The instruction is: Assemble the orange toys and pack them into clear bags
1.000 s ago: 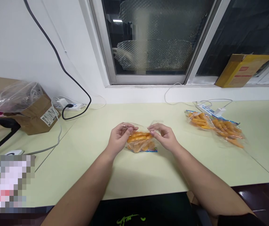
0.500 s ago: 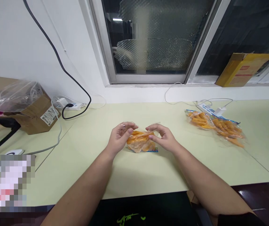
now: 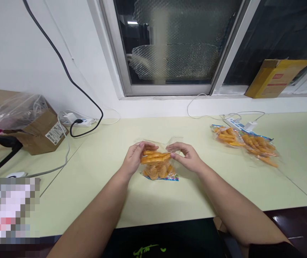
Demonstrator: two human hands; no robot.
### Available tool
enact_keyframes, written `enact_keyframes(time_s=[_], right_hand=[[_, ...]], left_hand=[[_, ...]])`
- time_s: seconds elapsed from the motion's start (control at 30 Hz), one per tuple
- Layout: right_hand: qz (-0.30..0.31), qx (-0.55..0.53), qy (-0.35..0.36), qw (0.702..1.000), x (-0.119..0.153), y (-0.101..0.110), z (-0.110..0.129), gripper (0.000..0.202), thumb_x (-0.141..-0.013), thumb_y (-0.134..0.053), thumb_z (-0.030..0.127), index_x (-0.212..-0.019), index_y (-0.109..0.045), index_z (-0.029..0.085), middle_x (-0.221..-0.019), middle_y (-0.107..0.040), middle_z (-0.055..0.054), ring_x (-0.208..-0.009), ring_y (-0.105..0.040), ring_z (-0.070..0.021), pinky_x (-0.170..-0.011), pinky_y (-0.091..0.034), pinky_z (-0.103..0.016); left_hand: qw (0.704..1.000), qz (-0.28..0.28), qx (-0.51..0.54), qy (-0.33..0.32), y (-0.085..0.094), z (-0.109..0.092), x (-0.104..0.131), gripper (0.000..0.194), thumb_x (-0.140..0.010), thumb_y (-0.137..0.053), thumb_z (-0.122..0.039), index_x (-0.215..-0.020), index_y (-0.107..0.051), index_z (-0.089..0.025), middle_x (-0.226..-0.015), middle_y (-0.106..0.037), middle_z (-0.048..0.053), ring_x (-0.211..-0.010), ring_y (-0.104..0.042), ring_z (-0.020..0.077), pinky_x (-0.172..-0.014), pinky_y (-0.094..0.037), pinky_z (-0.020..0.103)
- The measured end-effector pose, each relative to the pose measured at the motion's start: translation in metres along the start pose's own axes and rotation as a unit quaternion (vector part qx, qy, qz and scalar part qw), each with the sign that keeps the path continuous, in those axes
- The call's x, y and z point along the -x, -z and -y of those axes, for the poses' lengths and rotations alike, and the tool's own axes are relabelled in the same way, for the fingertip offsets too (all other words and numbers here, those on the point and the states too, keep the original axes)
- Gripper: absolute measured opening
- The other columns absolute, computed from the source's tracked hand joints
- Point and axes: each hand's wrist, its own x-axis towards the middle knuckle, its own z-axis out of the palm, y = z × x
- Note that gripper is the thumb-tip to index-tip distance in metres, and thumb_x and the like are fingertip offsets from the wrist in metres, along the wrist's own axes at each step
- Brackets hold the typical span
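Observation:
A clear plastic bag of orange, carrot-like pieces (image 3: pixel 157 165) lies on the table in front of me, with a blue printed strip along its near edge. My left hand (image 3: pixel 137 157) holds the bag's upper left side, its thumb against the fingers over the film. On the other side my right hand (image 3: pixel 184 156) grips the upper right edge between thumb and curled fingers. The film's top spreads beyond both hands.
Two similar bags (image 3: pixel 227 137) (image 3: pixel 261 147) lie at the right by a power strip (image 3: pixel 236 125). An open cardboard box (image 3: pixel 42 130) and a black cable (image 3: pixel 62 57) are at the left. A yellow carton (image 3: pixel 277 79) leans on the windowsill.
The bag's near end has come slightly toward me and its orange pieces show more. My left thumb has moved up and inward to its fingers. My right hand has barely moved.

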Motion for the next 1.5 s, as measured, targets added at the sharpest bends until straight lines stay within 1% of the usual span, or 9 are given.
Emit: enact_keyframes(time_s=[0.1, 0.23, 0.3, 0.4, 0.6, 0.87, 1.1, 1.3, 1.5], right_hand=[[0.014, -0.001, -0.004, 1.0, 0.0, 0.0, -0.002, 0.028, -0.097, -0.06, 0.044, -0.098, -0.078, 0.023, -0.099, -0.076, -0.007, -0.093, -0.07, -0.0203, -0.086, -0.055, -0.035], [-0.005, -0.005, -0.029, 1.0, -0.001, 0.001, -0.003, 0.042, -0.101, -0.049, 0.051, -0.096, -0.079, 0.022, -0.094, -0.075, -0.007, -0.088, -0.069, -0.0193, -0.081, -0.055, -0.033], [-0.013, -0.011, -0.046, 0.999, -0.002, 0.002, -0.004, 0.048, -0.101, -0.045, 0.055, -0.098, -0.079, 0.021, -0.096, -0.076, -0.008, -0.088, -0.069, -0.0198, -0.078, -0.055, -0.033], [-0.019, -0.022, -0.06, 0.998, -0.002, 0.005, -0.006, 0.052, -0.101, -0.043, 0.059, -0.099, -0.079, 0.02, -0.097, -0.076, -0.009, -0.089, -0.069, -0.0205, -0.075, -0.056, -0.033], [-0.036, -0.048, -0.077, 0.995, -0.002, 0.009, -0.007, 0.048, -0.098, -0.05, 0.06, -0.099, -0.079, 0.021, -0.096, -0.078, -0.008, -0.089, -0.071, -0.0212, -0.079, -0.057, -0.035], [-0.105, -0.064, -0.058, 0.991, -0.002, 0.008, -0.003, 0.051, -0.095, -0.052, 0.063, -0.087, -0.078, 0.02, -0.085, -0.078, -0.008, -0.08, -0.072, -0.0218, -0.077, -0.058, -0.037], [-0.091, -0.067, -0.057, 0.992, -0.001, 0.008, -0.006, 0.049, -0.097, -0.05, 0.061, -0.09, -0.077, 0.02, -0.087, -0.077, -0.008, -0.081, -0.072, -0.021, -0.074, -0.058, -0.036], [-0.021, -0.01, -0.031, 0.999, -0.001, 0.005, -0.002, 0.037, -0.096, -0.057, 0.054, -0.1, -0.078, 0.023, -0.098, -0.076, -0.007, -0.092, -0.07, -0.0214, -0.085, -0.055, -0.036], [-0.037, -0.003, 0.009, 0.999, -0.001, 0.006, 0.006, 0.033, -0.099, -0.055, 0.047, -0.099, -0.079, 0.026, -0.099, -0.076, -0.007, -0.094, -0.069, -0.0213, -0.085, -0.055, -0.037]], left_hand=[[1.0, 0.012, 0.011, -0.02, 0.001, 0.001, -0.002, 0.049, -0.093, -0.057, -0.058, -0.11, -0.071, -0.014, -0.11, -0.075, 0.016, -0.106, -0.071, 0.0282, -0.092, -0.057, 0.042], [0.996, -0.071, -0.054, -0.01, 0.0, 0.0, -0.003, 0.037, -0.086, -0.071, -0.05, -0.098, -0.07, -0.015, -0.102, -0.077, 0.014, -0.095, -0.074, 0.0256, -0.085, -0.059, 0.038], [0.992, -0.111, -0.062, -0.008, 0.0, 0.0, -0.005, 0.039, -0.087, -0.069, -0.053, -0.095, -0.071, -0.015, -0.097, -0.077, 0.013, -0.093, -0.074, 0.0248, -0.083, -0.06, 0.038], [0.991, -0.127, -0.051, 0.0, 0.003, 0.001, -0.007, 0.045, -0.089, -0.065, -0.056, -0.099, -0.072, -0.013, -0.096, -0.077, 0.014, -0.093, -0.074, 0.0248, -0.084, -0.06, 0.038], [0.992, -0.127, 0.014, 0.005, 0.011, 0.006, -0.011, 0.043, -0.088, -0.066, -0.056, -0.092, -0.072, -0.014, -0.091, -0.078, 0.013, -0.089, -0.075, 0.025, -0.081, -0.061, 0.039], [0.99, -0.135, 0.016, -0.03, 0.003, 0.001, -0.007, 0.04, -0.089, -0.065, -0.055, -0.086, -0.072, -0.015, -0.087, -0.078, 0.011, -0.086, -0.075, 0.0237, -0.079, -0.061, 0.037], [0.99, -0.136, -0.001, -0.027, 0.004, 0.003, -0.006, 0.041, -0.09, -0.063, -0.056, -0.088, -0.072, -0.016, -0.088, -0.078, 0.011, -0.087, -0.075, 0.0236, -0.082, -0.06, 0.037], [0.996, -0.051, -0.064, -0.023, 0.001, -0.002, -0.002, 0.043, -0.089, -0.064, -0.057, -0.098, -0.076, -0.017, -0.108, -0.077, 0.014, -0.102, -0.073, 0.026, -0.092, -0.058, 0.04], [0.994, -0.076, -0.072, -0.043, -0.001, -0.003, -0.001, 0.043, -0.095, -0.057, -0.054, -0.093, -0.077, -0.016, -0.1, -0.078, 0.014, -0.095, -0.074, 0.0251, -0.091, -0.058, 0.04]])
